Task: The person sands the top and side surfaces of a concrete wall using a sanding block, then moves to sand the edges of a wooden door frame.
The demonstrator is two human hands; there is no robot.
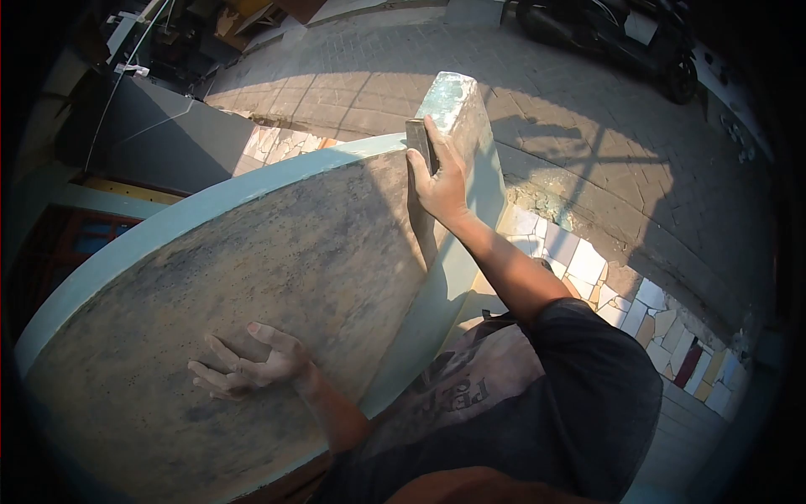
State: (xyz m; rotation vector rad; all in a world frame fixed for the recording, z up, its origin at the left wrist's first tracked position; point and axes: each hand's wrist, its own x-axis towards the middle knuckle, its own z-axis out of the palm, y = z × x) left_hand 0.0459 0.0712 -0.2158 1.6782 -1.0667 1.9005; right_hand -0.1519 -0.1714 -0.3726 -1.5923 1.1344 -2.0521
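My right hand [445, 185] grips a narrow grey-brown block [417, 139], thumb on one side and fingers on the other. The block is held at the junction of a pale turquoise post [453, 97] and a low wall with a curved top. Paint on top of the post is patchy and worn. Over the broad, mottled brown top of the wall [277, 260], my left hand [264, 363] is spread with fingers apart and slightly bent, holding nothing. Pale dust coats its fingers. A light turquoise border [193, 202] edges the mottled surface.
A paved lane [353, 67] runs beyond the wall, with a parked motorbike [613, 38] at the upper right. Broken-tile paving [588, 265] borders the post's base. A dark grey panel [168, 139] stands at the left, with cables above it.
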